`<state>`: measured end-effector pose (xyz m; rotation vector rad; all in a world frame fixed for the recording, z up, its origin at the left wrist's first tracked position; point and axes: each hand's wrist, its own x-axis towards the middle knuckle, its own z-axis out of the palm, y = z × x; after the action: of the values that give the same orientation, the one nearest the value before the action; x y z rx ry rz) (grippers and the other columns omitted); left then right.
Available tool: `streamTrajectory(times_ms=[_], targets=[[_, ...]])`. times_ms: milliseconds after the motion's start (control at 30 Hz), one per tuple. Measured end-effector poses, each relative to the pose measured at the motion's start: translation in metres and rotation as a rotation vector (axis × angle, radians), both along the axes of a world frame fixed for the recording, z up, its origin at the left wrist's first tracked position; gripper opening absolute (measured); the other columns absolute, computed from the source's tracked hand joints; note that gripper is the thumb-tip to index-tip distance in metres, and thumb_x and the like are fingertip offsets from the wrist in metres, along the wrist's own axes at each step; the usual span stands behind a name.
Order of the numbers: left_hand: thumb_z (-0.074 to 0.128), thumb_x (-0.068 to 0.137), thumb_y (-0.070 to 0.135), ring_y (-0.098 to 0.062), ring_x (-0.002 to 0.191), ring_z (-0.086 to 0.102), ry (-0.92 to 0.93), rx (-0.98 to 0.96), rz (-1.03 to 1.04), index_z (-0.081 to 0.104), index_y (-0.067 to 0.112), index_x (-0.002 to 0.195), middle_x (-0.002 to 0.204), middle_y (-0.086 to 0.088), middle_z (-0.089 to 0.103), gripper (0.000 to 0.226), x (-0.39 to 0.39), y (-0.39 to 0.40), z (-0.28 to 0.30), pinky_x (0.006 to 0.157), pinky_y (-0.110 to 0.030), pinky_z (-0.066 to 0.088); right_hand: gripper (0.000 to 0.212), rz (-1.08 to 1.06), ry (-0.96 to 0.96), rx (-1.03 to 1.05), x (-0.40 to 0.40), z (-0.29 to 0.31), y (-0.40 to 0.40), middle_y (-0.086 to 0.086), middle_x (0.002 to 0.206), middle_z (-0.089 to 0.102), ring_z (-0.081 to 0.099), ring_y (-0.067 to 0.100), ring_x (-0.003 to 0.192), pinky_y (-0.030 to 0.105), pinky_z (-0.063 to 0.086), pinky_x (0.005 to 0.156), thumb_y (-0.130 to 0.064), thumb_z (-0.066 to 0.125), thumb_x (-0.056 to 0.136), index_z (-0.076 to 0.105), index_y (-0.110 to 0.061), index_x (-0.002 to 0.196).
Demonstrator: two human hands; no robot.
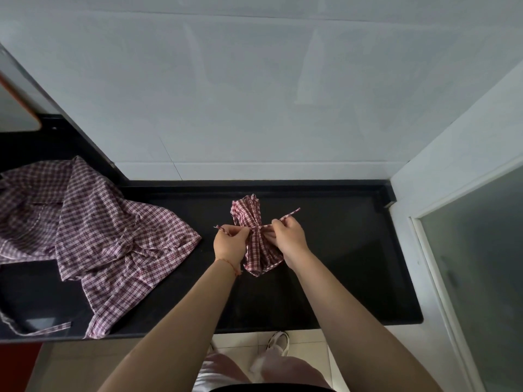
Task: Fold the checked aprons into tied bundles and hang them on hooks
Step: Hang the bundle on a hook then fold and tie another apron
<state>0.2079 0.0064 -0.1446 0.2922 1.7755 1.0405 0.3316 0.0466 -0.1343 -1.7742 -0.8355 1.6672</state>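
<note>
A folded checked apron [256, 241] lay near the middle of the black surface [353, 250], gathered tight at its waist so that it flared out toward the wall and toward the person. A strap [288, 215] was wound round that narrow waist. The left hand [229, 244] had its fingers curled and pinched one end of the strap, whose short tip stuck out to the left past the knuckles. The right hand [287, 236] likewise had its fingers curled round the other end, which ran up and to the right, clear of the bundle. Both hands sat just beside the waist of the apron, one on either side, touching the cloth.

Well apart on the left of the surface lay a loose heap of checked aprons [93, 233], unfolded and rumpled, with one strap trailing near the front edge. A grey tiled wall [254, 94] stood behind. A red thread bracelet [230, 265] circled the left wrist.
</note>
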Motion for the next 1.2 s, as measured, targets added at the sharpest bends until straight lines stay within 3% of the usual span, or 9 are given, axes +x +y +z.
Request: streamTrajectory(times_ms=[233,333,500,633,733,800,900,1000,1200], targets=[[0.062,0.096,0.024,-0.013,0.082,0.06,0.272,-0.154,-0.162,0.064,0.017,0.1,0.096,0.001,0.067,0.009,-0.002,0.008,0.01,0.071,-0.029,0.049,0.013,-0.054,0.139,-0.067,-0.004,0.006,-0.004,0.013,0.105,0.07,0.072,0.022,0.095,0.036,0.059,0.088,-0.016,0.05,0.104,0.058,-0.007,0.109],[0.058,0.098,0.023,-0.018,0.087,0.06,0.288,-0.157,-0.189,0.062,0.015,0.098,0.097,-0.003,0.066,0.009,0.0,0.007,0.009,0.08,-0.035,0.052,0.015,-0.068,0.096,-0.041,-0.006,0.007,-0.003,0.015,0.1,0.071,0.074,0.023,0.088,0.036,0.062,0.081,-0.015,0.045,0.105,0.053,-0.005,0.114],[0.056,0.099,0.014,-0.023,0.088,0.07,-0.171,-0.087,0.026,0.061,0.007,0.1,0.098,-0.009,0.071,0.008,-0.007,0.001,0.006,0.082,-0.043,0.06,0.012,-0.194,0.144,-0.053,-0.001,0.011,-0.002,0.019,0.096,0.071,0.075,0.027,0.08,0.035,0.063,0.065,-0.014,0.041,0.107,0.049,-0.011,0.116],[0.064,0.095,0.009,-0.023,0.086,0.072,-0.181,-0.045,-0.065,0.064,0.006,0.098,0.098,-0.013,0.074,0.004,-0.017,-0.002,0.013,0.074,-0.036,0.061,0.009,-0.172,0.141,-0.032,0.004,0.014,0.002,0.019,0.098,0.071,0.075,0.029,0.081,0.039,0.063,0.069,-0.017,0.045,0.106,0.051,-0.011,0.11],[0.072,0.088,0.012,-0.025,0.095,0.071,0.013,-0.063,-0.266,0.07,0.009,0.099,0.102,-0.01,0.074,0.012,-0.033,0.0,0.02,0.082,-0.037,0.059,0.016,-0.071,0.073,0.004,0.009,0.015,0.007,0.017,0.1,0.071,0.076,0.027,0.076,0.04,0.063,0.07,-0.02,0.048,0.105,0.054,-0.01,0.116],[0.072,0.086,0.016,-0.023,0.108,0.064,0.333,-0.027,-0.363,0.066,0.013,0.117,0.116,-0.004,0.066,0.032,-0.041,0.001,0.022,0.092,-0.036,0.054,0.015,-0.021,0.063,0.027,0.009,0.018,0.009,0.016,0.102,0.07,0.076,0.026,0.076,0.037,0.063,0.067,-0.021,0.048,0.105,0.054,-0.011,0.115],[0.069,0.086,0.021,-0.021,0.128,0.047,0.833,0.27,-0.313,0.048,0.012,0.138,0.137,-0.004,0.052,0.057,-0.042,-0.005,0.03,0.109,-0.041,0.039,0.011,0.03,0.056,0.05,0.006,0.019,0.008,0.014,0.104,0.069,0.076,0.025,0.078,0.034,0.062,0.066,-0.022,0.047,0.105,0.054,-0.015,0.111],[0.066,0.085,0.016,-0.022,0.123,0.052,1.124,0.544,-0.472,0.055,0.011,0.131,0.129,-0.004,0.06,0.047,-0.034,-0.001,0.032,0.112,-0.042,0.035,0.017,0.051,0.047,0.064,0.001,0.018,0.007,0.013,0.104,0.069,0.075,0.026,0.08,0.036,0.063,0.069,-0.024,0.047,0.105,0.054,-0.013,0.117],[0.052,0.1,0.033,-0.016,0.077,0.06,0.546,-0.094,-0.804,0.047,0.015,0.109,0.092,-0.003,0.062,0.021,-0.027,0.01,0.024,0.073,-0.034,0.054,0.019,0.063,0.047,0.069,0.001,0.019,0.007,0.013,0.104,0.07,0.075,0.026,0.082,0.039,0.063,0.075,-0.025,0.046,0.106,0.053,-0.012,0.118]])
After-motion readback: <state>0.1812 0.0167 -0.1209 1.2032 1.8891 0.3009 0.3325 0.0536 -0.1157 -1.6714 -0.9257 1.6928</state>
